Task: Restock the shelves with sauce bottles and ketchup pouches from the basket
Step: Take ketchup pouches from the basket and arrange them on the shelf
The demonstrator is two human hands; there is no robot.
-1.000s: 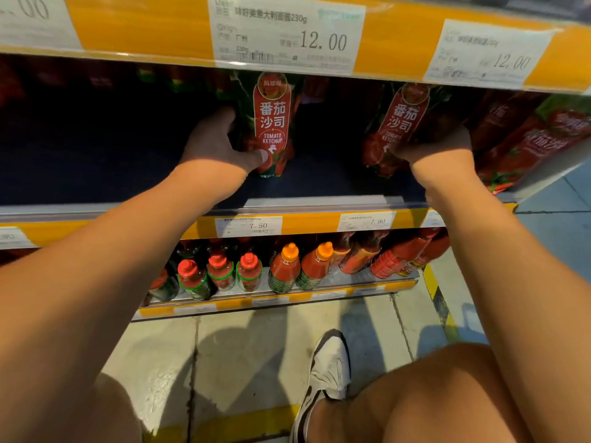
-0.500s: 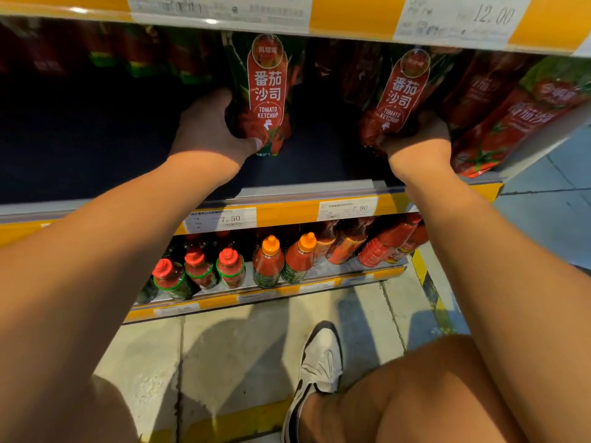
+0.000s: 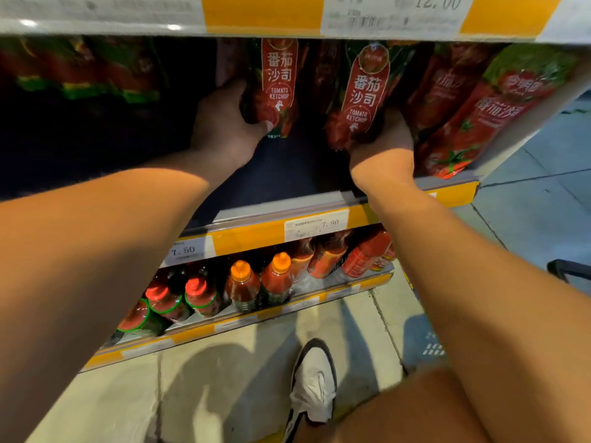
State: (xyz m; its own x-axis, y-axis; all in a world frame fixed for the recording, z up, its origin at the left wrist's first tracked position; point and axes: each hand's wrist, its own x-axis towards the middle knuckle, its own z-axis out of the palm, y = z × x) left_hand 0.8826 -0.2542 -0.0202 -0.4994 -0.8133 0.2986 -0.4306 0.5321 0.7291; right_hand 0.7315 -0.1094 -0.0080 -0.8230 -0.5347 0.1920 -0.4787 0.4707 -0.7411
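On the middle shelf [image 3: 287,199], a long dark bare stretch at left, with only dim packs far back; to the right, a leaning row of ketchup pouches [image 3: 460,123] already stacked against the end of the bay. Judged about partway filled on this level, with room left for many more.

Below, on the bottom shelf [image 3: 243,321], a row of sauce bottles [image 3: 243,289] with red and orange caps, standing close together and looking well stocked toward the front.

Between the bare stretch and the stacked row, two pouches upright and in hand. Left pouch [image 3: 277,87] held at its lower edge by the left hand [image 3: 224,126], fingers curled behind it and thumb pressed on the front near the bottom. Right pouch [image 3: 363,97] propped just beside the leaning row by the right hand [image 3: 383,135], seen from the back; fingers hidden behind the pack, so cannot tell their spread, though apparently gripping its base.

At far right, a dark curved bar [image 3: 567,271] near the floor, possibly the basket; contents out of sight, so remaining stock cannot be judged.

Likely step in hand: settling these two pouches, not yet released.
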